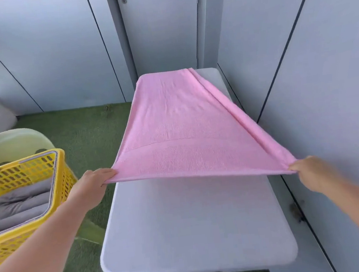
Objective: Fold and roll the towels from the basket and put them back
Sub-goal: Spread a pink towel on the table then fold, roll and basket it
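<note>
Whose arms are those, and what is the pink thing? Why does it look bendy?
The camera sits on a person's head and looks down, so you see that person's own arms. Its wide lens bends the picture. The left hand and the right hand each grip a near corner of a pink towel, holding that edge up above a grey table; the far end lies on it. On the left, a yellow basket holds grey towels.

A long pale grey table with rounded corners [195, 233] is standing on green artificial turf [89, 132]. A pink terry towel [172, 119] is lying across its far half, while the towel's near edge is hanging lifted clear of the tabletop.
</note>
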Motion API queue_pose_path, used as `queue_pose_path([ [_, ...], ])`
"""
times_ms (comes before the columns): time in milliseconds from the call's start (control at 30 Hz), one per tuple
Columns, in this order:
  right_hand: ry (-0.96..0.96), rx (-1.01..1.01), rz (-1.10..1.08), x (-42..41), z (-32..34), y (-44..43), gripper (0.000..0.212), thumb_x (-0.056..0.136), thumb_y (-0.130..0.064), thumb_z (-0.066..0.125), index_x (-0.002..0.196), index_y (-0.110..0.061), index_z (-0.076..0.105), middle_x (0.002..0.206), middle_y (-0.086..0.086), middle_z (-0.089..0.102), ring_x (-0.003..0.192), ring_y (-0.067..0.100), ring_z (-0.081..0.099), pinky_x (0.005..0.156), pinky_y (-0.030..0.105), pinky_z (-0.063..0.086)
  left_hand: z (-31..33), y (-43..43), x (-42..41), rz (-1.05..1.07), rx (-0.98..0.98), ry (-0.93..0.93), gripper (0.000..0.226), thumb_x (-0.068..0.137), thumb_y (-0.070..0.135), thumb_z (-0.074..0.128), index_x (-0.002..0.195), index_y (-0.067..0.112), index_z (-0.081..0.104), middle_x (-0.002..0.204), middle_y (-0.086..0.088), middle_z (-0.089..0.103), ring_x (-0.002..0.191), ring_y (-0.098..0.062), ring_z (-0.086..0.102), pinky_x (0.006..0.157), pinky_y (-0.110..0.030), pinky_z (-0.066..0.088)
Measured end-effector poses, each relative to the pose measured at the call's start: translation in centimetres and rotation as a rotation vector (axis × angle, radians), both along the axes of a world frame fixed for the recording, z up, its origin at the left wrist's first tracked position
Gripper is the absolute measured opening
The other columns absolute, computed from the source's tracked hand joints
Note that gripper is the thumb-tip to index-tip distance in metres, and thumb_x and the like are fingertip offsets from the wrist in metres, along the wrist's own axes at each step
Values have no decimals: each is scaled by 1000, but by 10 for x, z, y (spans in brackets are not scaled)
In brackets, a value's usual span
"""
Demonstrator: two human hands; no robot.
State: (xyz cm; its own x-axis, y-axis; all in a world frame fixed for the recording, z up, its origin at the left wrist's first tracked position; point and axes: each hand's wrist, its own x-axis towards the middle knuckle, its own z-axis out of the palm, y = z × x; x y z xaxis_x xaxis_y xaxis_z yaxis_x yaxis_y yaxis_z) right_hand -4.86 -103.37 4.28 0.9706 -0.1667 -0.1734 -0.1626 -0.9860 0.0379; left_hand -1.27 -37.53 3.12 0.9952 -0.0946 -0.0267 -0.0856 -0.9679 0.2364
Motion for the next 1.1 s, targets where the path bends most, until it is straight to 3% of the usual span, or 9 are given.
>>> queue_pose_path([
  [67,166,63,-36,-45,-25,14,50,89,-8,42,116,-42,68,100,5,53,83,29,58,74,30,45,-33,12,-43,23,22,141,61,93,2,44,143,36,53,147,20,49,126,-22,45,106,-40,41],
  [200,-3,147,7,-114,-60,22,64,86,-3,42,124,-53,58,123,-4,60,104,26,54,85,35,45,-63,25,-115,51,40,256,61,95,4,41,144,39,48,153,26,37,116,-22,42,95,-40,44],
  [267,-90,125,74,-141,-75,23,67,81,6,45,126,-40,63,134,-7,60,115,24,52,93,40,46,-68,25,-144,44,36,249,63,94,4,41,147,38,45,153,26,36,113,-22,41,91,-40,46],
  [400,-186,79,58,-188,-89,33,69,74,13,53,125,-30,67,130,-10,63,111,20,49,88,46,48,-75,27,-181,82,34,276,69,94,3,43,153,39,35,156,26,31,127,-21,37,91,-39,47],
  [633,-191,-35,90,-257,-114,41,70,52,13,75,109,-27,76,114,-7,72,105,14,45,76,37,40,-90,31,-218,104,30,330,76,89,2,44,155,36,28,157,30,24,127,-13,31,87,-38,50],
  [767,-121,-16,31,-270,-116,49,56,55,-3,81,106,-25,77,113,-4,72,109,15,43,76,41,48,-93,27,-232,112,38,366,82,87,16,53,158,36,18,161,22,19,134,-17,29,98,-44,46],
  [867,-107,61,53,-253,-106,71,51,65,-32,68,115,-25,73,122,0,66,117,19,44,86,47,49,-84,11,-237,23,44,281,86,83,46,56,157,44,13,162,17,19,146,-18,24,113,-49,34],
  [933,-89,137,120,-224,-95,108,60,72,-46,53,128,-28,63,136,0,56,128,21,43,96,51,47,-74,-21,-227,-86,17,218,82,84,51,51,155,49,11,164,17,14,151,-16,15,121,-48,20],
  [1100,127,283,398,-151,-83,239,68,91,-45,48,153,-34,21,163,0,12,149,23,14,119,49,22,-68,-147,-177,-237,14,218,69,99,56,40,155,48,1,165,17,-7,152,-11,-9,120,-42,-3],
])
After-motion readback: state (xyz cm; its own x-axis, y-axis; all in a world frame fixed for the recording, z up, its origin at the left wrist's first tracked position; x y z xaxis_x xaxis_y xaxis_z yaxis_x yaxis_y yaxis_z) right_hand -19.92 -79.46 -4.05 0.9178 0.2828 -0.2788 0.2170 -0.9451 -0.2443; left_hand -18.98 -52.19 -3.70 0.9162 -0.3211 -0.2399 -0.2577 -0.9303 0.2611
